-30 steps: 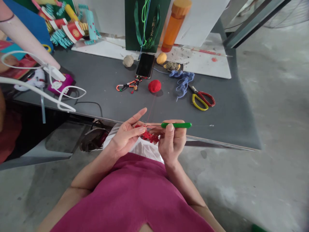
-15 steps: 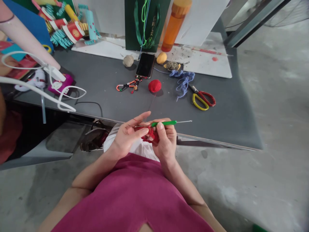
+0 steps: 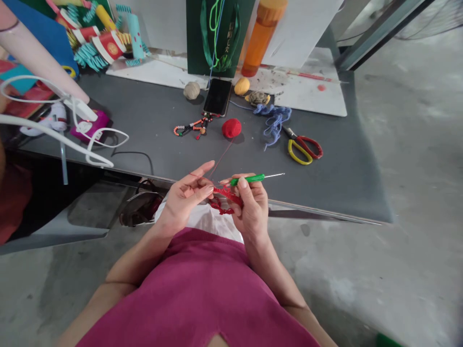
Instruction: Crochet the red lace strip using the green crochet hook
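My left hand (image 3: 184, 197) pinches the left end of a red crochet piece (image 3: 226, 193), its index finger raised with red yarn running over it. In my right hand (image 3: 251, 205) is a crochet hook (image 3: 253, 179) with a green handle, gripped between thumb and fingers; its bare metal tip points right, away from the piece. The right hand's fingers also touch the right side of the crochet piece. A thin strand leads from my left hand up to a red yarn ball (image 3: 231, 128) on the grey table (image 3: 173, 159).
Scissors (image 3: 304, 148) and tangled blue yarn (image 3: 273, 120) lie to the right. Behind the red ball are a phone (image 3: 217, 98), a beaded strap (image 3: 193, 127), a grey ball (image 3: 191, 90) and a yellow ball (image 3: 242, 86). White cables (image 3: 97, 156) cross the left side.
My hands have moved slightly apart, stretching the red crochet piece into clearer view. The left index finger has shifted left, and the yarn to the ball shows more plainly.
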Available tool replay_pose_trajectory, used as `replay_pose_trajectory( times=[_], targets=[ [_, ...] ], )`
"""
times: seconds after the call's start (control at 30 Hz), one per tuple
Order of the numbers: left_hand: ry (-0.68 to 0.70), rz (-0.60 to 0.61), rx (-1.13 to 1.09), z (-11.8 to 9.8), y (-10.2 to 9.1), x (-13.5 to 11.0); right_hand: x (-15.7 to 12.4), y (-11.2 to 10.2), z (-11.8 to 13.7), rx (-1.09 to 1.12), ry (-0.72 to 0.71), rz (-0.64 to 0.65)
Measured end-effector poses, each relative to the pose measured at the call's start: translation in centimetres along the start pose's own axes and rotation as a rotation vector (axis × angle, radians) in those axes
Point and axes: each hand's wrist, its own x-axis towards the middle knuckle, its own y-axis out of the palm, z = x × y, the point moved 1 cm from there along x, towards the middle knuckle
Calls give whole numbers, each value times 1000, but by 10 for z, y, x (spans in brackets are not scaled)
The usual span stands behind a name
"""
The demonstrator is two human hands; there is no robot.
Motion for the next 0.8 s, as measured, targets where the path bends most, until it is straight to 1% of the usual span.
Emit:
replay_pose_trajectory(
  times=[0.13,0.3,0.37,0.47,0.53,0.63,0.73,0.8],
  targets=[
    [-20,23,6,-2,-2,1,2,1,5,19,9,-4],
    [-11,24,-10,-3,-2,2,4,3,11,16,32,26],
    [-13,22,-10,-3,-3,2,3,5,13,16,27,5],
    [-15,27,4,-2,-4,1,0,6,16,5,-23,-35],
    [-16,29,25,-2,-4,0,-3,7,17,-40,-72,-56],
    [-15,20,45,-3,-4,-1,-8,4,19,-193,-192,-106],
    [-22,28,54,-4,-2,-2,-10,-1,16,-363,-386,-125],
    [-24,44,53,-4,-2,-3,-12,-2,11,-434,-525,-96]
  ],
)
